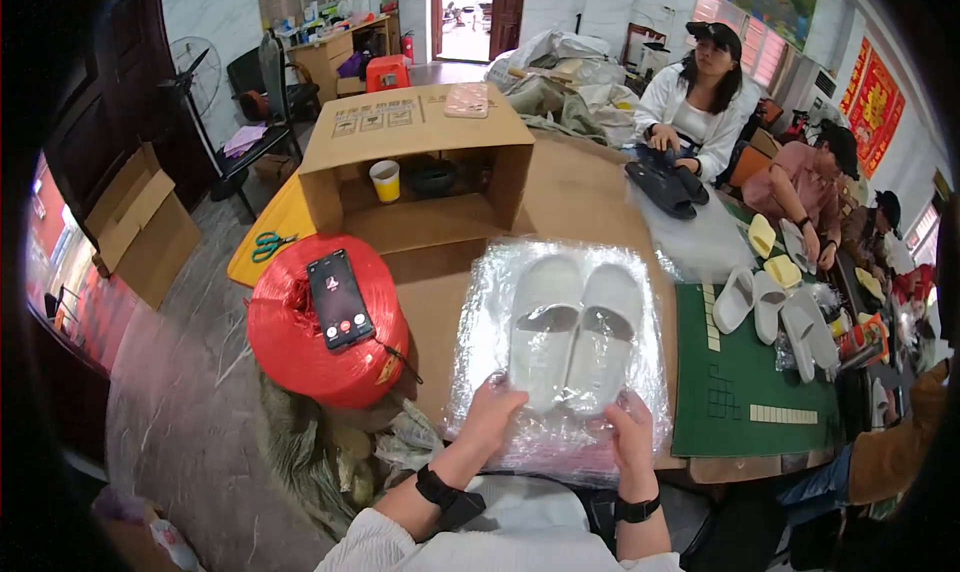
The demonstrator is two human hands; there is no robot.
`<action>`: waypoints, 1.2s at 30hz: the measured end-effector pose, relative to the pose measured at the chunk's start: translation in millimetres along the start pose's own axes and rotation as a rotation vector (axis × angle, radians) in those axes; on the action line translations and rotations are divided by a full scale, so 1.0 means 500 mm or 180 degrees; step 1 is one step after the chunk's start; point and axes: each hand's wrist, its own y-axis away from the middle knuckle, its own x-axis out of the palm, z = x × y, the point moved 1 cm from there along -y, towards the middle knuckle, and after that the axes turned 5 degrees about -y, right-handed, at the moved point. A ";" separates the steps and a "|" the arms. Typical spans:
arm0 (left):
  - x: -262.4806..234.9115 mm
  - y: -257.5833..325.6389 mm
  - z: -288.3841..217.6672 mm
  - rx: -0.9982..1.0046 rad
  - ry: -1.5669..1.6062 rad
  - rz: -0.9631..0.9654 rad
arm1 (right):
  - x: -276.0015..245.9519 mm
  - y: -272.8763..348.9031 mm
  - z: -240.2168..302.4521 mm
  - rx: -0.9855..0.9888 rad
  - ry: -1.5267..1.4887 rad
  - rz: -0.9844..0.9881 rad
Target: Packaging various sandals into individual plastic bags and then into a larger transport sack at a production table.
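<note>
A pair of pale grey-white slide slippers lies side by side, toes pointing away from me. Under them is a stack of shiny clear plastic bags; I cannot tell whether the pair is inside the top bag. My left hand grips the heel end of the left slipper, thumb on its edge. On the other side, my right hand holds the heel of the right slipper, fingers partly hidden beneath. Each wrist wears a black band.
A red twine roll bears a lit phone. Behind stands an open cardboard box with a yellow cup. Green-handled scissors lie left. Rightward, a green mat holds more slippers. A co-worker holds dark slippers.
</note>
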 end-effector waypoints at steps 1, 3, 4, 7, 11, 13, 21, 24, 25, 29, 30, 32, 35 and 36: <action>0.007 0.012 -0.009 0.0008 0.0005 -0.0078 | -0.007 0.012 -0.017 -0.0279 0.0118 -0.0321; 0.034 0.050 -0.035 -0.0151 0.0812 0.0616 | 0.012 0.035 -0.003 -0.0659 0.0749 -0.0648; 0.040 0.067 -0.053 -0.0106 0.0301 0.0717 | 0.024 0.049 -0.003 -0.0759 0.0208 -0.0478; 0.053 0.119 -0.089 0.0101 -0.0310 0.0786 | 0.005 0.068 -0.071 -0.1251 0.0792 -0.0607; -0.017 0.164 -0.058 0.0655 -0.1172 0.1201 | -0.038 0.118 -0.191 -0.1711 0.1858 0.0138; -0.100 0.204 -0.080 0.0294 -0.1758 0.1248 | -0.047 0.113 -0.169 -0.1780 0.2995 0.0923; -0.613 0.552 -0.258 -0.0718 -0.2364 0.0419 | 0.172 0.081 0.021 -0.2104 0.3433 0.1847; -0.671 0.674 -0.258 -0.1545 -0.1574 -0.0727 | 0.150 0.041 0.025 -0.2086 0.3426 0.1458; -0.679 0.682 -0.245 -0.1399 -0.1379 -0.0987 | 0.143 0.028 0.020 -0.2149 0.3499 0.1107; -0.704 0.604 -0.188 -0.1212 -0.1336 -0.1369 | 0.111 0.009 -0.006 -0.2049 0.3730 0.0748; -0.717 0.564 -0.169 -0.1273 -0.1416 -0.1602 | 0.103 0.007 -0.015 -0.1968 0.3748 0.0779; -0.731 0.476 -0.148 -0.1580 -0.1381 -0.1945 | 0.111 0.009 -0.025 -0.1917 0.3811 0.0826; -0.778 0.414 -0.104 -0.1606 -0.1051 -0.2370 | 0.111 0.011 -0.026 -0.1845 0.3816 0.0879; -0.798 0.396 -0.088 -0.1334 -0.0773 -0.2437 | 0.109 0.010 -0.027 -0.1810 0.3756 0.0869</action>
